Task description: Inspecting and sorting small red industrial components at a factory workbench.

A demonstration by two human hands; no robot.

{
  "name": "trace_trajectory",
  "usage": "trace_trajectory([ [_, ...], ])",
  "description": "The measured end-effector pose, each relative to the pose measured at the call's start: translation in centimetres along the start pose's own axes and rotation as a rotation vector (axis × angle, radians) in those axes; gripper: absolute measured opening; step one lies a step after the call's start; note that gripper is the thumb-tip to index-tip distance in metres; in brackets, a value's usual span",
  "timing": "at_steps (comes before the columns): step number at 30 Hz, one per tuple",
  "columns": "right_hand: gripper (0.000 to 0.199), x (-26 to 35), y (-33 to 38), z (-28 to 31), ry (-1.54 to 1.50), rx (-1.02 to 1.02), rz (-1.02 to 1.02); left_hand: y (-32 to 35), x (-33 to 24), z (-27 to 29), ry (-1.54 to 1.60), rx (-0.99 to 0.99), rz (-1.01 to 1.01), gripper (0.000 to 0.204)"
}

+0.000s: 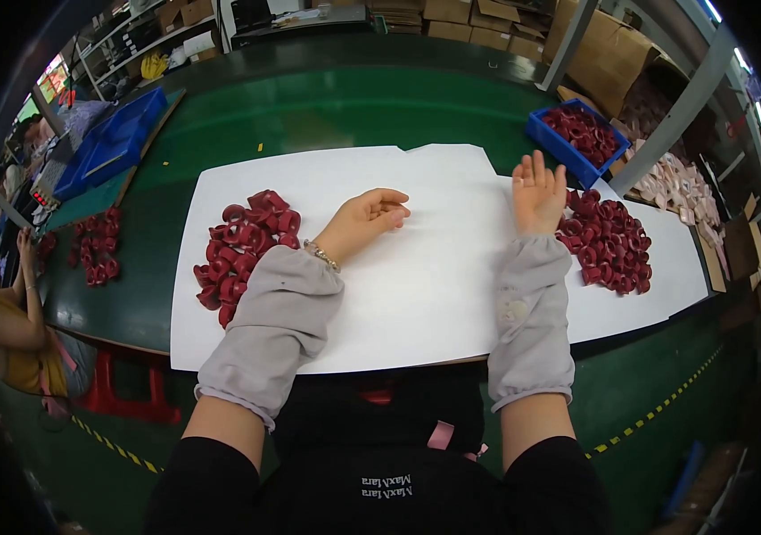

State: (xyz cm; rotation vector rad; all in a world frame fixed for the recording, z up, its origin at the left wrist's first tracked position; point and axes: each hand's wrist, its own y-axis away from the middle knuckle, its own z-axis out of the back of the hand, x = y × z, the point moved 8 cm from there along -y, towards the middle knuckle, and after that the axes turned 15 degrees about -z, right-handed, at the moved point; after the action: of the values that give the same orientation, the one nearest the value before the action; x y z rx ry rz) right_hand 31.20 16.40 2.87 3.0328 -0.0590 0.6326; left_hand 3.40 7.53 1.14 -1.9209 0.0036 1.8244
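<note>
My left hand [365,222], a beaded bracelet at its wrist, hovers at the left middle of a white sheet [416,285]. Its fingers bend loosely, apart from the thumb, and I see nothing in them. Palm turned up, my right hand [539,198] is open with its fingers spread and bare. Just left of the left hand lies a pile of dark red, glossy ring-shaped pieces [242,242]. A second heap of the same red pieces [610,245] lies right beside the right hand. Grey sleeve covers wrap both forearms.
A blue bin [581,143] full of red pieces stands at the back right, near a metal post [679,102] and pale pink pieces [679,185]. More red pieces [98,247] lie on the green table [327,107] at far left, by a seated person [15,334]. Another blue tray [113,147] sits behind.
</note>
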Motion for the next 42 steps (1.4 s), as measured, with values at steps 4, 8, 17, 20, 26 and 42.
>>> trace_trajectory([
  [4, 0.044, -5.2, 0.3, -1.7, 0.404, 0.109, -0.168, 0.2, -0.2, 0.5, -0.287, -0.014, -0.054, 0.024],
  [8, 0.033, -10.4, 3.6, -4.1, 1.167, 0.123, -0.140, 0.7, -3.2, 0.1, -1.010, -0.015, -0.411, 0.026],
  [17, 0.023, -13.3, 4.8, -4.7, 1.585, 0.329, -0.099, 5.1, -6.6, 12.5, -1.750, -0.513, 0.154, 0.025],
  [20, 0.022, -13.5, 4.9, -5.0, 1.601, 0.398, -0.034, 4.7, -4.4, 13.9, -1.544, -0.377, 0.306, 0.023],
  [26, 0.020, -13.7, 5.7, -5.8, 1.672, 0.466, 0.006, 4.9, -5.6, 15.7, -1.454, -0.612, 0.121, 0.026],
  [42, 0.022, -14.5, 7.1, -7.1, 1.739, 0.546, 0.067, 6.5, -4.7, 18.2, -1.383, -0.553, 0.611, 0.029],
])
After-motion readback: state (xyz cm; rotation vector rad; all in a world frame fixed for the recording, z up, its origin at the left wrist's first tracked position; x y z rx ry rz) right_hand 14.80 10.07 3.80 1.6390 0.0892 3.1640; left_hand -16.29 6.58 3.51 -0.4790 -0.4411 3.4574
